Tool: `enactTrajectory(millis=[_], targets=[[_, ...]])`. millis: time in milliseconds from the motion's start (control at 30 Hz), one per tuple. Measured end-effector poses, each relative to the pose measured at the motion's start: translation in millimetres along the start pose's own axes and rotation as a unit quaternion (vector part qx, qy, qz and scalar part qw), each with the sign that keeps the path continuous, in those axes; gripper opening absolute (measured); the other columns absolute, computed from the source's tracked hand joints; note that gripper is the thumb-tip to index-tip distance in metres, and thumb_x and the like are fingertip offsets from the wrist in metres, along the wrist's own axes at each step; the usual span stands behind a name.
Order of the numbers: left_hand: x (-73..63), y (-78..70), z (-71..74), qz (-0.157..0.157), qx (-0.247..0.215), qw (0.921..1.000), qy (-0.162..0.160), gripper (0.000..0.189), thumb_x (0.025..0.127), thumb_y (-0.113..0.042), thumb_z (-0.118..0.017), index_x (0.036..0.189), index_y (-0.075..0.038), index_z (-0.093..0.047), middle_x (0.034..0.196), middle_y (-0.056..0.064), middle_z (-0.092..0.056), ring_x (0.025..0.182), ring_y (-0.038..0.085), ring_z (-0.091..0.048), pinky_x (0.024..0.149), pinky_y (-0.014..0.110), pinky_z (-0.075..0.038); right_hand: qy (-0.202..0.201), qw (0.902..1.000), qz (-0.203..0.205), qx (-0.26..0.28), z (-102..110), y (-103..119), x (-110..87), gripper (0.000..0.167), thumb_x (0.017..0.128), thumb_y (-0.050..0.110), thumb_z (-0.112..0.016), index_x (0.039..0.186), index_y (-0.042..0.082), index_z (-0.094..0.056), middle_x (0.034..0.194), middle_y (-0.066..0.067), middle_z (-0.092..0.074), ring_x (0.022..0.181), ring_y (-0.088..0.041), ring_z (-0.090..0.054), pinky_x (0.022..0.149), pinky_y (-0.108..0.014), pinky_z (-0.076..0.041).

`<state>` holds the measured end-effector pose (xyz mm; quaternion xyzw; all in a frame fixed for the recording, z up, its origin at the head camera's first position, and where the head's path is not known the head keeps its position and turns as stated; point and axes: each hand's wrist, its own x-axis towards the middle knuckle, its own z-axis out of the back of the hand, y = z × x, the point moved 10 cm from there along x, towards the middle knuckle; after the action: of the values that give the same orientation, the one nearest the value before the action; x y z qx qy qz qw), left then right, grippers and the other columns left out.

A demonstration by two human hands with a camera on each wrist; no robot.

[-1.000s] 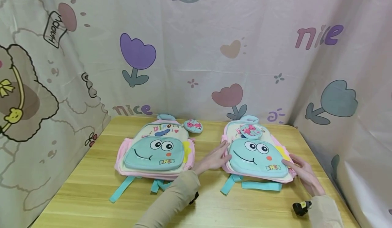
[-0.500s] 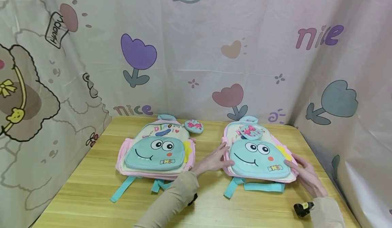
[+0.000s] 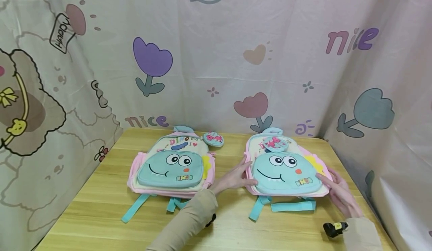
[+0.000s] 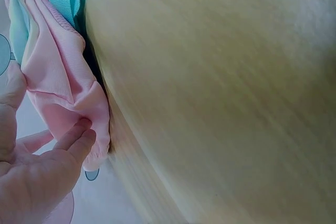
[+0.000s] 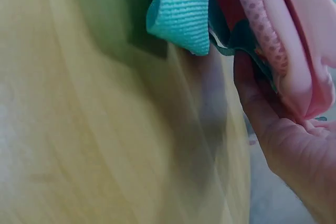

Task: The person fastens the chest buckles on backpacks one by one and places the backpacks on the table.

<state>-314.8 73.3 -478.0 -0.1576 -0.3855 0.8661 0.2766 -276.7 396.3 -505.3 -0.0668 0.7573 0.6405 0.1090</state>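
A child's backpack (image 3: 287, 181) in pink, cream and turquoise, with a smiling dinosaur face, lies front up on the right of the table. My left hand (image 3: 233, 178) touches its left side. In the left wrist view, the fingers (image 4: 76, 139) press against the pink side panel and the thumb (image 4: 13, 85) is near the front edge. My right hand (image 3: 341, 193) grips the lower right side, thumb on the front; in the right wrist view, fingers (image 5: 249, 85) reach under the pink edge. Turquoise straps (image 3: 293, 206) stick out below it.
A matching backpack (image 3: 170, 170) lies left, its straps (image 3: 135, 208) toward me and a round tag (image 3: 213, 139) at its upper right. Both bags rest on a wooden table (image 3: 101, 221). A patterned curtain (image 3: 202, 63) hangs behind the table.
The right backpack has turned slightly, its lower right corner shifting right and away from me, so its bottom edge lies straighter. My right hand moved with it. The left backpack stayed put.
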Motion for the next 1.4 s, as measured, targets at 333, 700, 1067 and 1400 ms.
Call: enactTrajectory(millis=[333, 700, 1067, 1400], targets=[[-1.3, 0.3, 1.2, -0.005, -0.026, 0.9996, -0.006, 0.094, 0.086, -0.032, -0.081, 0.159, -0.006, -0.028, 0.17, 0.019, -0.002, 0.156, 0.037, -0.018, 0.123, 0.051, -0.028, 0.068, 0.993, 0.084, 0.049, -11.2, 23.9, -7.8, 0.073, 0.102, 0.002, -0.051, 0.16, 0.019, -0.009, 0.121, 0.019, -0.061, 0.104, -0.001, -0.065, 0.086, -0.019, -0.056], [-3.5, 0.7, -1.5, -0.007, -0.026, 0.9991, -0.033, 0.112, 0.08, -0.033, -0.086, 0.162, -0.007, -0.014, 0.171, 0.016, 0.0, 0.157, 0.035, -0.013, 0.125, 0.053, -0.022, 0.128, 0.9776, 0.147, 0.08, -28.4, 44.9, -16.8, 0.067, 0.102, -0.006, -0.044, 0.154, 0.03, -0.021, 0.127, 0.01, -0.058, 0.104, -0.008, -0.068, 0.082, -0.026, -0.059], [-4.5, -3.5, -4.5, -0.015, -0.021, 0.9993, -0.029, 0.113, 0.08, -0.033, -0.086, 0.161, -0.005, -0.014, 0.17, 0.018, -0.002, 0.157, 0.035, -0.013, 0.125, 0.052, -0.022, 0.074, 0.9823, 0.171, 0.02, -35.2, 69.4, -24.2, 0.069, 0.101, -0.001, -0.051, 0.155, 0.033, -0.025, 0.119, 0.011, -0.061, 0.094, -0.006, -0.07, 0.076, -0.025, -0.06], [-4.6, -7.4, 5.3, -0.029, -0.074, 0.9967, -0.017, 0.112, 0.082, -0.032, -0.085, 0.163, -0.011, -0.009, 0.171, 0.015, -0.006, 0.158, 0.031, -0.013, 0.125, 0.053, -0.02, 0.001, 0.9716, 0.236, 0.014, -47.6, 103.4, -30.5, 0.073, 0.094, -0.008, -0.059, 0.155, 0.023, -0.034, 0.129, 0.007, -0.05, 0.097, -0.001, -0.068, 0.074, -0.02, -0.059]])
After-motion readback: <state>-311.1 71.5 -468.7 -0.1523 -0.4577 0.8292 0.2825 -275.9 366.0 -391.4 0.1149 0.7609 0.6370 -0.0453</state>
